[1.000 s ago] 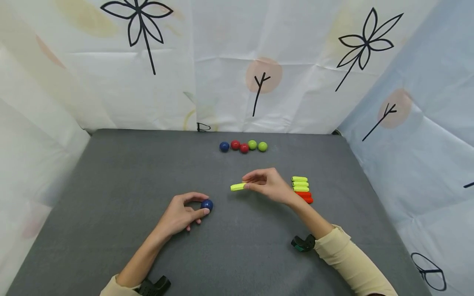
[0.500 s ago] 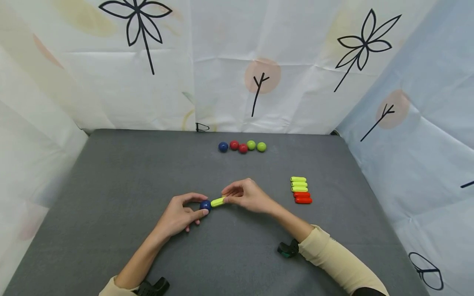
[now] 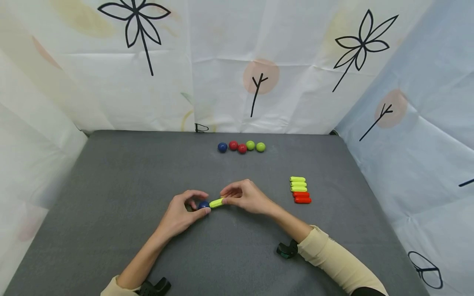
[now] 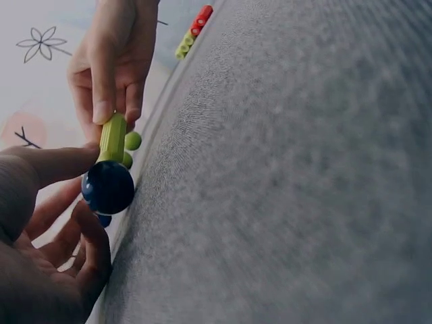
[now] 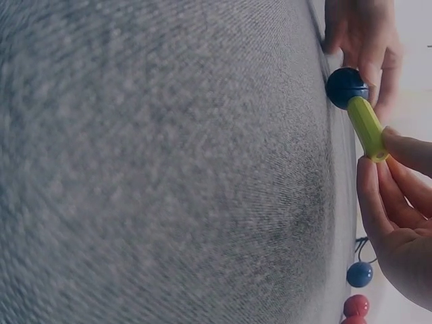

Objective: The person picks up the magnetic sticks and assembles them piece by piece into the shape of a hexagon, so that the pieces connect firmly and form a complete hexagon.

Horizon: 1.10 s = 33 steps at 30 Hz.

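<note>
In the head view my left hand (image 3: 181, 213) is around a dark blue ball (image 3: 203, 205), its thumb along the near side and its index finger raised above. The left wrist view shows the thumb by the joint and curled fingers below the ball (image 4: 108, 187); exact contact is hard to tell. My right hand (image 3: 246, 197) pinches a yellow-green ridged stick (image 3: 216, 202) at its right end, between thumb and fingers. The stick's other end meets the ball, seen clearly in the right wrist view, where the stick (image 5: 366, 127) slants away from it.
Toward the back of the grey table (image 3: 148, 164) lies a row of balls: one blue (image 3: 222, 147), two red (image 3: 242, 149), two green (image 3: 261, 147). Yellow sticks (image 3: 298, 184) and red sticks (image 3: 303, 200) are stacked side by side at right. Printed cloth (image 3: 222, 82) walls the back and sides.
My right hand brought the yellow stick leftward and nearer, against the blue ball, then stayed nearly still. Over the last half second my left fingers shifted around the ball, index lifting off its top.
</note>
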Available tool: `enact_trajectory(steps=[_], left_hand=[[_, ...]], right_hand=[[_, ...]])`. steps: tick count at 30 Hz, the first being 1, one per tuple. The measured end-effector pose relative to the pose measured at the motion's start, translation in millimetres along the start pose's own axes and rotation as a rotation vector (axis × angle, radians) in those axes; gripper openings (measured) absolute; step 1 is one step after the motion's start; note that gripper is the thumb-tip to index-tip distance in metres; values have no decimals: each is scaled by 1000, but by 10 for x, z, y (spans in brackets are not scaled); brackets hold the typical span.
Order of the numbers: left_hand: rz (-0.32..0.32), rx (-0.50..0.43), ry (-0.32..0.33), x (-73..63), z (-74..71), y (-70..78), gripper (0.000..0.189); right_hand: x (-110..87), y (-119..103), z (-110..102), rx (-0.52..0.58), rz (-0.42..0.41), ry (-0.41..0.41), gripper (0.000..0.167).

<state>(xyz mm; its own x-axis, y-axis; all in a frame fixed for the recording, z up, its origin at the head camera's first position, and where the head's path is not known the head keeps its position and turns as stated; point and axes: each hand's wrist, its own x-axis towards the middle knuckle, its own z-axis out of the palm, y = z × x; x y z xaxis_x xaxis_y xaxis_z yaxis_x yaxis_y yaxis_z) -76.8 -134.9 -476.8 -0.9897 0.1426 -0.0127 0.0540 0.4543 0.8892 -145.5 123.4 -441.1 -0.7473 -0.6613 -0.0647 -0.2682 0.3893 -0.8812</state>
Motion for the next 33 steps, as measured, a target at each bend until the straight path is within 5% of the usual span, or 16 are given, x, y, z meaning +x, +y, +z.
enact_trajectory(steps=[4,13,25,33], left_hand=[[52,-7,28,17,39,5,34],[82,-25,-40,101,149,49,29],[40,-99,-50,126,161,80,24],[-7,-102,-49,124,156,78,23]], right_hand=[[0,-6,4,13,-1,0,23],[1,-13,2,14,-12,7,21],[45,-21,-45,17,-21,-2,22],[227,-15,-283,-16,-2,100,20]])
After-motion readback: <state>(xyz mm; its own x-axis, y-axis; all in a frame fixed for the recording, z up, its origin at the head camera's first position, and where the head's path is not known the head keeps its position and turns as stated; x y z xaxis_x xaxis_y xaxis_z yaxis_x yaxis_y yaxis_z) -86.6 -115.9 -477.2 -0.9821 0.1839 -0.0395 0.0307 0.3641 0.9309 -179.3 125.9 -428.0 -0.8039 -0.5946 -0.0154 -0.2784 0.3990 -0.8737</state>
